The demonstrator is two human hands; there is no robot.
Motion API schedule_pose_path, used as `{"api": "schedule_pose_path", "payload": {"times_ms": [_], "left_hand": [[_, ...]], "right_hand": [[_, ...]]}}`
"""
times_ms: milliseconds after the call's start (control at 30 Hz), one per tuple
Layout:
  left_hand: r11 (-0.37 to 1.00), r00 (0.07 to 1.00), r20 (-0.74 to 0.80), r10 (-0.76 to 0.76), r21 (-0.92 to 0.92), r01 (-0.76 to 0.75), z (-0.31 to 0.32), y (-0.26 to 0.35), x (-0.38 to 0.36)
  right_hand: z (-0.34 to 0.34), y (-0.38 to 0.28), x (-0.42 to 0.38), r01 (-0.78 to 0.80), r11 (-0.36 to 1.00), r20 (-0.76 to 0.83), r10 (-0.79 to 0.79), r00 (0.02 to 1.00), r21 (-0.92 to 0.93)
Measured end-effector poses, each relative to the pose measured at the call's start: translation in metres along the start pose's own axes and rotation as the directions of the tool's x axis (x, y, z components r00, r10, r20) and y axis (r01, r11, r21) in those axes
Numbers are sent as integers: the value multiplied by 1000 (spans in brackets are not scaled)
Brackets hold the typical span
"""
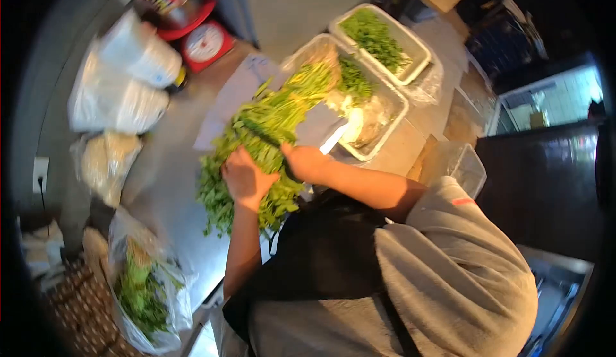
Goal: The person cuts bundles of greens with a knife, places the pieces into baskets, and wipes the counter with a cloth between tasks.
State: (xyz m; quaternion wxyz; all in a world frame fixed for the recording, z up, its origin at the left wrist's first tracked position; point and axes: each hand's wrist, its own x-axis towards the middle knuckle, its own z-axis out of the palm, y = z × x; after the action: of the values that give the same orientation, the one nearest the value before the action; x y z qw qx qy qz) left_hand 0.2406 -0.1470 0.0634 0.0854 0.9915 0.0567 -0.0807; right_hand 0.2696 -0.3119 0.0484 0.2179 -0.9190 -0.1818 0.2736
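Pressing down on a big bundle of leafy greens (269,132), the left hand (247,180) lies palm-down with its fingers curled over the stems near the leafy end, gripping them against the bench (173,183). The right hand (307,162) is closed around the handle of a cleaver (321,129), whose broad grey blade stands across the bundle just beside the left hand.

The greens are long and bright green, with pale thin stems running toward the far containers and darker ragged leaves spreading toward the near edge of the bench. The bundle lies in the middle of the bench, on a slant, its stem end reaching the rim of a clear plastic tub (378,116).

Both forearms reach in from the lower right, the left one straight and bare, the right one bent at the elbow under a grey sleeve (449,228).

The cleaver's handle is hidden inside the fist, and the blade is blurred, so its edge is hard to make out. A second tub of cut greens (378,36) sits behind the first, near the far edge. A red scale (204,43) stands at the far left corner, and a bag of greens (144,286) hangs off the near left edge.
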Motion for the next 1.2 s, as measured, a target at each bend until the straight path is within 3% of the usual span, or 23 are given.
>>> {"api": "schedule_pose_path", "payload": {"times_ms": [100, 200, 233, 367, 567, 600, 633, 733, 800, 867, 1033, 1133, 1200], "left_hand": [[993, 999, 10, -42, 112, 40, 3, 3, 1], [991, 994, 74, -86, 107, 77, -10, 10, -1], [991, 998, -11, -55, 125, 56, -5, 10, -2], [998, 998, -53, -19, 58, 23, -2, 7, -3], [996, 997, -7, -72, 47, 73, -8, 12, -2], [995, 996, 12, -85, 58, 84, -8, 12, -3], [993, 995, 28, -95, 67, 93, -9, 13, -1], [986, 986, 103, -131, 115, 119, -13, 14, 1], [983, 979, 137, -149, 132, 131, -15, 15, 0], [982, 978, 143, -154, 132, 135, -15, 14, 0], [985, 986, 88, -144, 105, 135, -9, 8, 1], [988, 988, 81, -134, 88, 127, -5, 4, 1], [991, 989, 86, -116, 71, 110, -6, 3, 1]], "right_hand": [[-11, -3, -7, 32, 999, 7, -32, 999, -13], [-7, 1, -7, 64, 998, -23, -63, 998, 29], [-6, 1, -7, 62, 998, -38, -61, 997, 23], [-4, 7, -7, 98, 995, -43, -98, 994, 12], [0, 18, -21, 168, 979, -278, -129, 952, 119], [-8, 18, -20, 81, 993, -217, -60, 974, 88], [-11, 26, -19, 111, 991, -250, -90, 964, 70], [-22, 50, -3, 30, 994, -448, 22, 894, 109], [-54, 58, -5, -131, 989, -482, 149, 864, 71], [-79, 70, -11, -130, 984, -535, 174, 827, 119], [-83, 47, -19, -6, 998, -457, 37, 889, 69], [-61, 33, 8, 129, 987, -560, -162, 812, -98], [-62, 28, 28, 144, 971, -519, -224, 825, -191]]}}
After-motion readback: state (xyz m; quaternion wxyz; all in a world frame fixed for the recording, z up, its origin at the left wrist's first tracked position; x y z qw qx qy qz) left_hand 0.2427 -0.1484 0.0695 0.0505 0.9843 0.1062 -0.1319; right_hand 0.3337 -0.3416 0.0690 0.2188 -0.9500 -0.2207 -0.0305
